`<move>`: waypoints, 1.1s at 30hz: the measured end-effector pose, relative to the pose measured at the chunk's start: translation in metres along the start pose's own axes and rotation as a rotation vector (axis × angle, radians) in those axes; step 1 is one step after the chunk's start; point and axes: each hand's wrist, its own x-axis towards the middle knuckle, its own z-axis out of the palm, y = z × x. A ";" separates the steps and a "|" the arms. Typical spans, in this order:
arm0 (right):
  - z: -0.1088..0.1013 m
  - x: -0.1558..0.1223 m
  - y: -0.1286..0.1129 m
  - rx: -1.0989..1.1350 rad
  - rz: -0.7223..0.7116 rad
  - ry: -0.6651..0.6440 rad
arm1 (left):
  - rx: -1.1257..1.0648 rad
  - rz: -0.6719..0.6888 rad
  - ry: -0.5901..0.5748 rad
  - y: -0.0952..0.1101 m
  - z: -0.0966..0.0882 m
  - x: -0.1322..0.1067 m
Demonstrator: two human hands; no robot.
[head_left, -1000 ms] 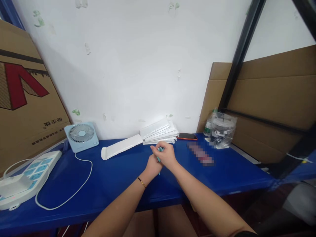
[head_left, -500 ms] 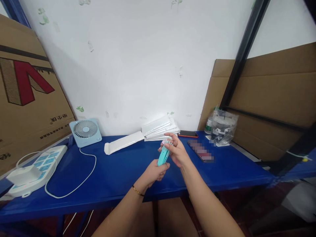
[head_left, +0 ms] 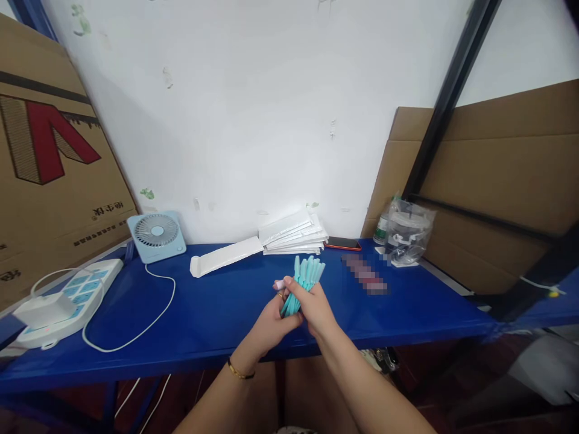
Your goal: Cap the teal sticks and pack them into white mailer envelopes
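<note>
Turquoise bunch [head_left: 308, 272]: held up by both hands over the near part of the blue table [head_left: 212, 307], its upper tips slightly fanned.
Left hand [head_left: 272, 327]: fingers wrapped about the bunch's lower part, the thumb laid across near its base.
Right hand [head_left: 318, 308]: fingers clamped on the bunch's side, the thumb pressed over its front; those behind were hidden.
Pale piece [head_left: 280, 284]: seen at the fingertips just left of the bunch; what it was could not be told.
White packets [head_left: 294, 235]: stacked by the wall [head_left: 235, 132], apart from the hands.
Single packet [head_left: 228, 256]: laid flat left of the stack.
Done: the sticks, it was judged, had been gathered into one bunch.
Left: the bunch had not been set down, nor its tips levelled; whether the packets were filled could not be seen.
</note>
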 end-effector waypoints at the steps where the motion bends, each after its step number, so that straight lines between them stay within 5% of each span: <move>1: 0.002 0.000 0.003 0.003 -0.036 0.080 | 0.097 0.095 0.072 0.000 0.002 0.000; 3: 0.001 -0.001 0.006 -0.003 -0.086 0.096 | 0.191 0.179 0.136 -0.001 0.005 0.000; 5: -0.005 -0.002 0.003 0.038 -0.064 -0.093 | 0.141 0.045 0.044 -0.001 0.007 -0.004; 9: -0.019 -0.003 -0.008 0.195 0.059 -0.721 | -0.214 -0.481 -0.501 0.006 0.005 -0.013; 12: -0.019 -0.004 -0.009 0.179 0.017 -0.757 | -0.328 -0.518 -0.702 0.013 -0.004 -0.013; 16: -0.020 -0.002 -0.008 0.310 -0.036 -0.310 | 0.196 -0.192 -0.504 0.021 -0.045 0.004; 20: -0.034 0.007 -0.007 0.450 0.034 -0.070 | 0.999 -0.066 0.089 0.014 -0.109 0.038; 22: -0.040 0.009 -0.004 0.482 0.064 -0.044 | 1.306 -0.081 0.247 0.005 -0.133 0.057; 28: -0.045 0.008 0.009 0.559 0.135 -0.101 | 1.596 -0.102 0.239 -0.011 -0.160 0.083; 33: -0.052 0.017 0.006 0.450 0.123 -0.057 | 1.395 0.223 0.275 0.008 -0.161 0.060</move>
